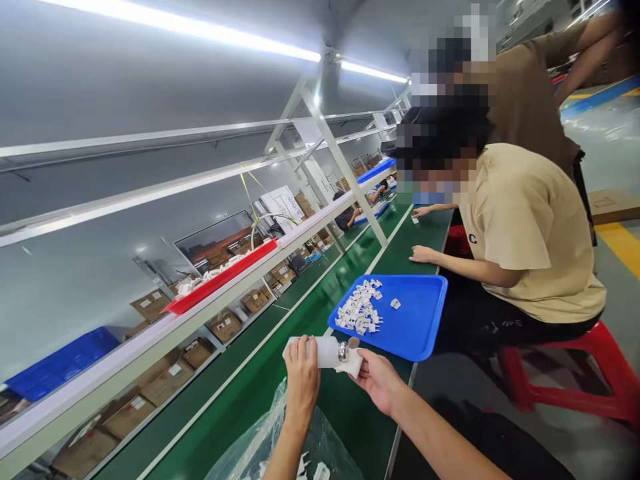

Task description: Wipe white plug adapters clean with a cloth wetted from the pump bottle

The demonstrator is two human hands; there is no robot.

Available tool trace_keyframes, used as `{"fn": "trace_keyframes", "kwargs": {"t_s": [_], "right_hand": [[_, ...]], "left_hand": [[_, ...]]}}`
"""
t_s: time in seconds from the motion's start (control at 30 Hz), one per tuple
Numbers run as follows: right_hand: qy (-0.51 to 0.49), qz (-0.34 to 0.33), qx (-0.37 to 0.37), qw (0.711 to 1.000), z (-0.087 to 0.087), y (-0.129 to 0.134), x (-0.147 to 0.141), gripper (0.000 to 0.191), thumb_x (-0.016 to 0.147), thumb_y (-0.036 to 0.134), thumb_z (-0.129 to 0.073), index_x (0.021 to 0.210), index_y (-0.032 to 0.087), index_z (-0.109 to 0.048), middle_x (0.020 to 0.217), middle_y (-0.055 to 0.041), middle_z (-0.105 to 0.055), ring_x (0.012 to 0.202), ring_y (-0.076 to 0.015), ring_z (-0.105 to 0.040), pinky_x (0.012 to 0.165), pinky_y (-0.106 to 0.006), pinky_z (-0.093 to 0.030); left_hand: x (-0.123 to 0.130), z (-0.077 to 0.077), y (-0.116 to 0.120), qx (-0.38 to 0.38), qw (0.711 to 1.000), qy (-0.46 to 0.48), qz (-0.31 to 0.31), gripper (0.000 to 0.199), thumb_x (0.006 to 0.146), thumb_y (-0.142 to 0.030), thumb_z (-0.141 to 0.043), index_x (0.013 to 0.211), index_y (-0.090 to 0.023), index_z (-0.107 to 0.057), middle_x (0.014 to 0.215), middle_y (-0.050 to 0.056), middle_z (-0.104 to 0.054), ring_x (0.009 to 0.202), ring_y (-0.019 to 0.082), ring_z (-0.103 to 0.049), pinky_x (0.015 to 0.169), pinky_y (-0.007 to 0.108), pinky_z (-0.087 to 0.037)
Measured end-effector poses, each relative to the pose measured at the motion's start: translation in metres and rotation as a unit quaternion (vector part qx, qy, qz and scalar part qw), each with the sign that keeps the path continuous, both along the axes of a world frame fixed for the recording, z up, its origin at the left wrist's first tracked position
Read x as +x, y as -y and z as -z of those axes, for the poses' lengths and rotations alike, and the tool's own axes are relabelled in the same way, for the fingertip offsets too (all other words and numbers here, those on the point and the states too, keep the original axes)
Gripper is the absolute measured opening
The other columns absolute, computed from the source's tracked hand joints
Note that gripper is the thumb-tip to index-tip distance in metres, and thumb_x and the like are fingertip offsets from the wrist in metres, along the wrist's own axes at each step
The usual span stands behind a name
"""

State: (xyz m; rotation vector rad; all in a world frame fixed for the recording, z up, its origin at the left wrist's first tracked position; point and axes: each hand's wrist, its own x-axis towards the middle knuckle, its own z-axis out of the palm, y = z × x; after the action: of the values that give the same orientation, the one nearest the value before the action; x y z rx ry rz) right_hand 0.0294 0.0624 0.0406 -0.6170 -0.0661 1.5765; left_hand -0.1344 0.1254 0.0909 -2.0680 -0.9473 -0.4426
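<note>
My left hand [303,370] is wrapped round a translucent white plastic bottle [327,351], which lies tilted on its side in the air. Its shiny metal neck and a raised round cap [353,343] point to the right. Against the bottle's mouth, my right hand [379,379] pinches a white cloth [350,364]. Just beyond both hands is a blue tray [413,327] with a heap of small white plug adapters [359,308] on its left side and one lying apart. Below my left forearm, a clear plastic bag [330,440] holds more white plug pieces.
A green work belt [280,340] runs away from me. Beside it a shelf carries a red tray [225,277] of white parts. A co-worker in a beige shirt [540,227] sits at the right on a red stool [565,397]. Cardboard boxes [170,380] stand beyond the shelf.
</note>
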Motion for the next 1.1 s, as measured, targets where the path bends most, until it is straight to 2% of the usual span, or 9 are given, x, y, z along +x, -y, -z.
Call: {"fn": "trace_keyframes", "kwargs": {"t_s": [0.13, 0.3, 0.53, 0.8, 1.1], "right_hand": [[-0.029, -0.005, 0.011, 1.0, -0.01, 0.004, 0.001, 0.024, 0.097, 0.034, -0.063, 0.111, 0.015, -0.065, 0.107, -0.0048, -0.069, 0.086, -0.0149, -0.068, 0.073, -0.031, -0.06], [-0.069, -0.007, 0.04, 0.997, -0.018, 0.008, -0.001, 0.022, 0.097, 0.032, -0.063, 0.11, 0.015, -0.065, 0.107, -0.0047, -0.07, 0.087, -0.015, -0.069, 0.074, -0.032, -0.06], [-0.106, 0.002, 0.064, 0.992, -0.023, 0.01, -0.009, 0.019, 0.098, 0.029, -0.063, 0.107, 0.014, -0.066, 0.107, -0.0047, -0.07, 0.088, -0.0149, -0.069, 0.074, -0.031, -0.06], [-0.115, 0.004, 0.075, 0.991, -0.025, 0.009, -0.011, 0.017, 0.097, 0.028, -0.063, 0.106, 0.014, -0.066, 0.106, -0.0045, -0.07, 0.088, -0.0148, -0.069, 0.075, -0.031, -0.06], [-0.111, 0.006, 0.081, 0.991, -0.024, 0.01, -0.012, 0.016, 0.098, 0.028, -0.062, 0.105, 0.013, -0.066, 0.105, -0.0046, -0.071, 0.089, -0.0152, -0.07, 0.078, -0.033, -0.06]], "left_hand": [[-0.004, -0.008, -0.003, 0.063, 0.997, -0.019, 0.037, 0.047, 0.078, 0.003, -0.057, 0.123, -0.006, -0.064, 0.115, 0.018, -0.068, 0.11, 0.036, -0.061, 0.1, 0.053, -0.049], [-0.007, -0.027, -0.005, 0.116, 0.988, -0.057, 0.085, 0.045, 0.081, 0.003, -0.057, 0.124, -0.007, -0.066, 0.116, 0.018, -0.07, 0.112, 0.036, -0.063, 0.106, 0.056, -0.046], [-0.007, -0.047, 0.0, 0.159, 0.977, -0.095, 0.108, 0.045, 0.084, 0.004, -0.054, 0.125, -0.008, -0.067, 0.117, 0.017, -0.073, 0.113, 0.036, -0.065, 0.109, 0.059, -0.046], [-0.01, -0.052, -0.002, 0.166, 0.974, -0.1, 0.114, 0.046, 0.085, 0.005, -0.051, 0.125, -0.009, -0.067, 0.118, 0.015, -0.075, 0.113, 0.035, -0.067, 0.109, 0.06, -0.046], [-0.01, -0.047, -0.003, 0.123, 0.985, -0.067, 0.096, 0.054, 0.079, 0.009, -0.05, 0.126, -0.012, -0.066, 0.119, 0.014, -0.075, 0.114, 0.034, -0.066, 0.111, 0.058, -0.043]]}}
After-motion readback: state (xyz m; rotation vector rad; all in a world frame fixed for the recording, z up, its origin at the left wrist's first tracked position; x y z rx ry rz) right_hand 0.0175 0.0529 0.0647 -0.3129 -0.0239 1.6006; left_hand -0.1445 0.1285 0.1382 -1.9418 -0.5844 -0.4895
